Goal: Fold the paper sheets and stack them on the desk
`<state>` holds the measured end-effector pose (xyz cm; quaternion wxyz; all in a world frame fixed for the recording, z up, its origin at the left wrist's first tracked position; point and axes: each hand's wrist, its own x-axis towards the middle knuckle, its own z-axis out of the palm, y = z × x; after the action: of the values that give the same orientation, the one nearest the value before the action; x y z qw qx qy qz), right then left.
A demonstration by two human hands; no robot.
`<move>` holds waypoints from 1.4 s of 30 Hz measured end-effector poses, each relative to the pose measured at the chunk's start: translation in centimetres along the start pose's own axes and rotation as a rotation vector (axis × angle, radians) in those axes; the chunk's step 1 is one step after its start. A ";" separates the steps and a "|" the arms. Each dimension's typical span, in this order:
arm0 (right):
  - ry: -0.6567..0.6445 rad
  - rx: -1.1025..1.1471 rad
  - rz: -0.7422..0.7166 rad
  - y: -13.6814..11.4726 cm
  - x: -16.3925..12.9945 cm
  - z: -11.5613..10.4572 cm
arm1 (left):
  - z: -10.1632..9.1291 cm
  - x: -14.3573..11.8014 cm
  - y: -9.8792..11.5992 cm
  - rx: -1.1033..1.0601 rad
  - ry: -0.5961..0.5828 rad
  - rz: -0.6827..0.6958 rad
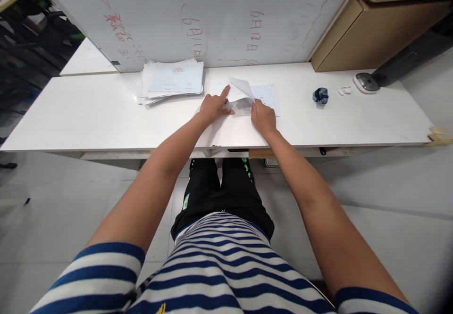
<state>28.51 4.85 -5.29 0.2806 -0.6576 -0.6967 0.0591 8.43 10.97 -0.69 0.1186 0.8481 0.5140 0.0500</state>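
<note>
A white sheet of paper (240, 89) lies in front of me on the desk, its right side curled up. Under it shows a clear plastic sleeve (242, 110), partly hidden by my hands. My left hand (213, 107) rests at the left edge of both, index finger and thumb stretched apart. At the right side, my right hand (264, 117) pinches the lifted edge of the sheet; whether the plastic is in the pinch too, I cannot tell. Partly behind that hand lies a lined paper (267, 96) with writing on it.
To the left is a stack of papers and booklets (173, 82). On the right lie a dark blue bundled object (320, 96), a small white item (344, 90) and a computer mouse (366, 83). A whiteboard (219, 3) and cardboard boxes (375, 36) stand behind the white desk (106, 120).
</note>
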 end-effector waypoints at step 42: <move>0.037 -0.078 -0.193 -0.5 -0.4 -1.1 | -2.1 -7.3 5.1 -0.784 0.252 -0.215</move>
<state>28.58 4.09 -4.23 0.2717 -0.5988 -0.7534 -0.0075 8.98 2.61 2.94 0.3728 0.6677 0.5522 0.3321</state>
